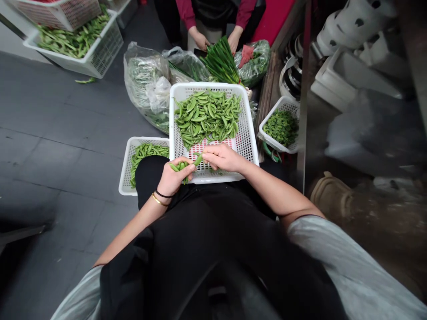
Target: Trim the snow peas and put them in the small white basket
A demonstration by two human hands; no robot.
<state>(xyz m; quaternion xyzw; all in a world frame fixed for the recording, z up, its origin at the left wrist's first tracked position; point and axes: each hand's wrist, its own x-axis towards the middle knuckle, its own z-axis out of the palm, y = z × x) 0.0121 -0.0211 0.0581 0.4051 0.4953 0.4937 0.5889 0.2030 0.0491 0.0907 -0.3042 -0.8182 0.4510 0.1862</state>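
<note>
A white plastic basket rests on my lap, with a heap of green pea pods toward its far side. My left hand is closed around several pea pods above the near left rim. One pod sticks out from its thumb and fingers toward the right. At the tip of that pod, my right hand is closed in a pinch over the basket. What lies inside its curled fingers is partly hidden.
A second basket with pea pods stands by my left leg. Across from me, a co-worker's hands hold long green stalks. Plastic bags of greens lie between us. At right stands a small basket of leaves; at upper left, stacked baskets.
</note>
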